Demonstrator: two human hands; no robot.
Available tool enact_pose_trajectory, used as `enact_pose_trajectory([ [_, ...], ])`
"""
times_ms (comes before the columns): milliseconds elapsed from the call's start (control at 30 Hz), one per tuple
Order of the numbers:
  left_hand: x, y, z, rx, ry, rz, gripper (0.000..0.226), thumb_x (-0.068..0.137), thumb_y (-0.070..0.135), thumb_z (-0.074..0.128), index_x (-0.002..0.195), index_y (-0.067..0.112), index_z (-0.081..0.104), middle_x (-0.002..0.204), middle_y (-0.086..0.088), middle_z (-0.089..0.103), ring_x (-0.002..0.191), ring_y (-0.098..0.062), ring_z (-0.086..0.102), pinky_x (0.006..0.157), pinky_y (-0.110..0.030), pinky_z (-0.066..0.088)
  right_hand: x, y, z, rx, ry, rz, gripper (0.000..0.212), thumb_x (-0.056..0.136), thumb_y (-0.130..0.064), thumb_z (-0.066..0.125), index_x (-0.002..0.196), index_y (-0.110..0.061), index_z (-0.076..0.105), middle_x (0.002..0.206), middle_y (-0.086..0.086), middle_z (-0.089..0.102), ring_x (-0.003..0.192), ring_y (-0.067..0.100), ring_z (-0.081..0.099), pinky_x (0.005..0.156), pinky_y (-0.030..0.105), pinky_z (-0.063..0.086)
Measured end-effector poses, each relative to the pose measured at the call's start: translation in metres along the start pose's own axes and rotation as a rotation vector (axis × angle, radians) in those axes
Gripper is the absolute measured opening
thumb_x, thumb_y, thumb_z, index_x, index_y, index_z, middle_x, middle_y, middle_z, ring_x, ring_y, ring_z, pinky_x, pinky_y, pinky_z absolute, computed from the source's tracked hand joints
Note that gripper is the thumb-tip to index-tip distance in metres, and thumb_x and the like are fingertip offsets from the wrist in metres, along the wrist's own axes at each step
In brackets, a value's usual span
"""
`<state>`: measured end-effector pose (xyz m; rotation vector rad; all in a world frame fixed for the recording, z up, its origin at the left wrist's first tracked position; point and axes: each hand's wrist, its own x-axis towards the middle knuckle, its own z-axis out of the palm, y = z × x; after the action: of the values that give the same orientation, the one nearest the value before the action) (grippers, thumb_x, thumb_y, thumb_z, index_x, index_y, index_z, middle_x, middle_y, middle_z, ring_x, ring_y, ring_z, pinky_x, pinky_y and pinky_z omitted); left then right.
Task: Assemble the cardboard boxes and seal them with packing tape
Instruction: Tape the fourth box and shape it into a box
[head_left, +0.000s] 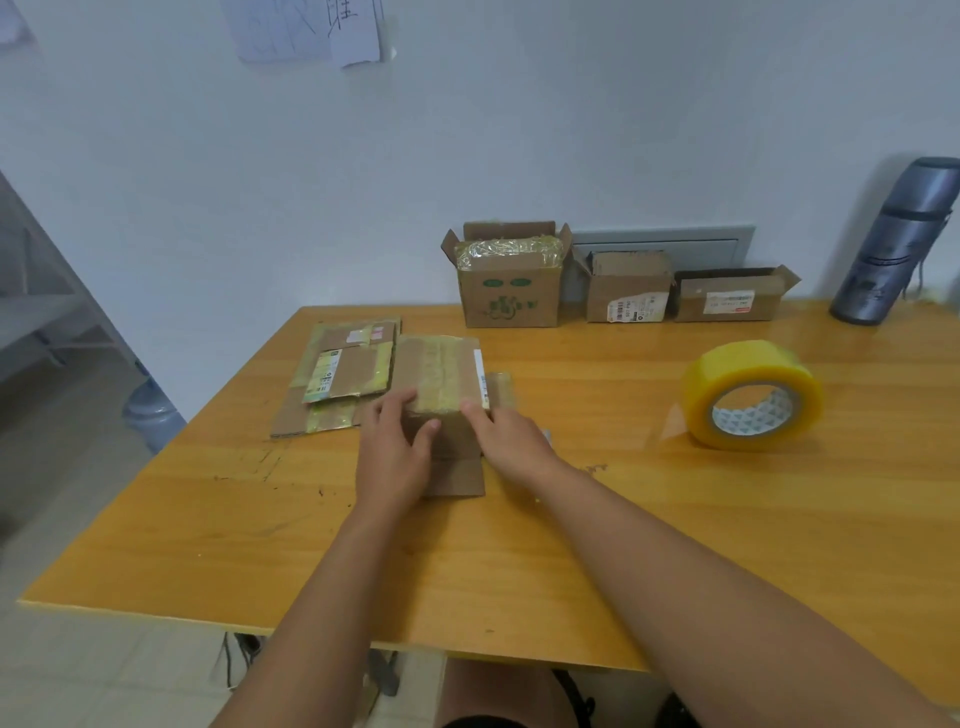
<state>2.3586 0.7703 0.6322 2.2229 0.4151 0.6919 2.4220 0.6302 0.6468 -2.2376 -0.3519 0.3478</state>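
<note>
A small brown cardboard box with old yellowish tape on top stands at the middle of the wooden table. My left hand grips its near left corner, fingers on top and thumb on the front face. My right hand holds its near right corner with fingers curled over the edge. A loose flap lies flat toward me under the hands. A roll of yellow packing tape stands on edge to the right, apart from both hands.
Flattened boxes lie left of the held box. Three open boxes line the wall at the back. A grey bottle leans at the far right. The table's left edge drops to the floor.
</note>
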Motion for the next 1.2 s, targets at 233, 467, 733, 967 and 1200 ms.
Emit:
enact_pose_trajectory([
  [233, -0.013, -0.003, 0.006, 0.047, -0.030, -0.038, 0.046, 0.094, 0.040, 0.063, 0.138, 0.031, 0.051, 0.123, -0.001, 0.041, 0.103, -0.013, 0.048, 0.084, -0.027, 0.042, 0.002, 0.010, 0.002, -0.160, 0.131, -0.125, 0.058, 0.101, -0.058, 0.027, 0.153, -0.036, 0.014, 0.112, 0.010, 0.066, 0.096, 0.032, 0.062, 0.081, 0.044, 0.052],
  [467, -0.010, 0.009, 0.011, 0.198, -0.040, 0.034, 0.040, 0.096, 0.038, 0.061, 0.133, 0.026, 0.053, 0.146, -0.006, 0.034, 0.130, -0.027, 0.040, 0.095, -0.036, 0.042, -0.006, 0.006, -0.038, -0.217, 0.167, -0.196, 0.049, 0.102, -0.051, 0.037, 0.142, -0.023, 0.040, 0.134, 0.006, 0.056, 0.121, 0.028, 0.051, 0.094, 0.044, 0.047],
  [733, 0.004, 0.039, 0.040, 0.388, -0.134, 0.169, 0.041, 0.097, 0.027, 0.055, 0.138, 0.027, 0.049, 0.144, -0.001, 0.041, 0.121, -0.026, 0.047, 0.095, -0.039, 0.045, -0.031, 0.044, -0.128, -0.646, 0.270, -0.162, 0.037, 0.100, -0.039, 0.043, 0.126, -0.020, 0.059, 0.128, 0.003, 0.060, 0.125, 0.026, 0.042, 0.099, 0.041, 0.038],
  [967, 0.008, 0.056, 0.054, 0.454, -0.193, 0.184, 0.038, 0.099, 0.023, 0.053, 0.136, 0.030, 0.052, 0.124, -0.004, 0.043, 0.106, -0.026, 0.046, 0.088, -0.036, 0.047, -0.048, 0.073, -0.179, -0.842, 0.478, 0.007, 0.045, 0.097, -0.039, 0.044, 0.138, -0.022, 0.049, 0.155, 0.010, 0.034, 0.149, 0.034, 0.008, 0.119, 0.051, 0.009],
  [1200, -0.002, 0.071, 0.062, 0.577, -0.169, 0.184, 0.036, 0.099, 0.026, 0.051, 0.135, 0.029, 0.050, 0.128, -0.006, 0.043, 0.114, -0.030, 0.040, 0.096, -0.037, 0.040, -0.047, 0.091, -0.222, -0.743, 0.373, 0.139, 0.071, 0.089, -0.066, 0.052, 0.142, -0.019, 0.045, 0.142, 0.006, 0.049, 0.126, 0.029, 0.048, 0.092, 0.042, 0.047],
])
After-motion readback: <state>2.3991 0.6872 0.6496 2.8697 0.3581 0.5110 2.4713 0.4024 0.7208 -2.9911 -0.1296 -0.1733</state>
